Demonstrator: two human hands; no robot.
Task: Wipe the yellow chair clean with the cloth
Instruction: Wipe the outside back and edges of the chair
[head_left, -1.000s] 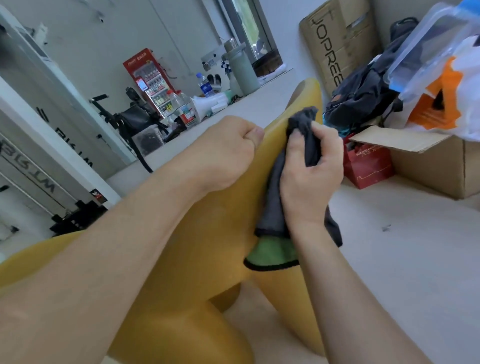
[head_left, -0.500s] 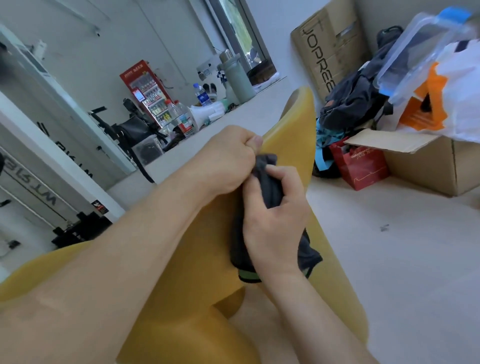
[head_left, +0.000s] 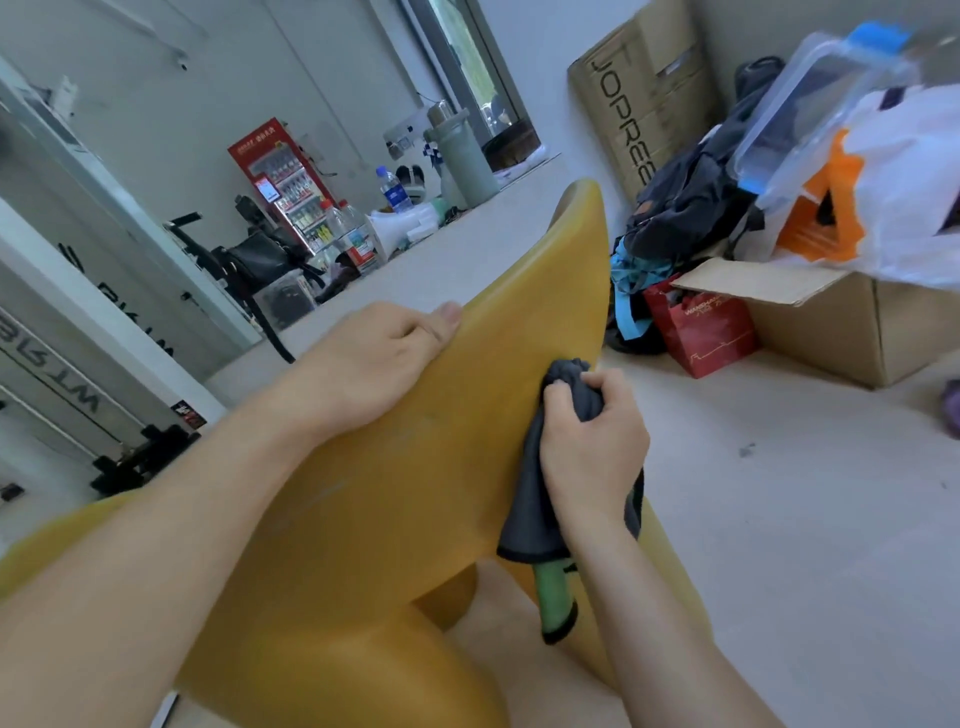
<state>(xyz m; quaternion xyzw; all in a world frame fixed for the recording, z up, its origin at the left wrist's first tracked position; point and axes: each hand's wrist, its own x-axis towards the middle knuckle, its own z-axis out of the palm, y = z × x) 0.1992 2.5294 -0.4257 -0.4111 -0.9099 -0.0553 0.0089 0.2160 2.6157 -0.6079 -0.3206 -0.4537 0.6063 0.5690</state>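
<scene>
The yellow chair (head_left: 415, 499) fills the middle and lower left of the head view, lying tilted, its curved edge running up to a tip at top centre. My left hand (head_left: 374, 358) grips the chair's upper edge, thumb on top and fingers curled over the far side. My right hand (head_left: 592, 441) holds a bunched dark grey cloth (head_left: 530, 514) with a green side against the chair's right edge. The cloth's green corner hangs down below my wrist.
To the right stand a red paper bag (head_left: 701, 327), an open cardboard box (head_left: 831, 332) with plastic bags on it, and a dark backpack (head_left: 691, 202). Bottles, a black bag and a red vending machine (head_left: 280, 182) lie at the back left. Pale floor (head_left: 805, 519) spreads right.
My right hand slid the cloth down the chair's edge from near the tip, then out to the right edge. My left hand kept its grip on the upper edge.
</scene>
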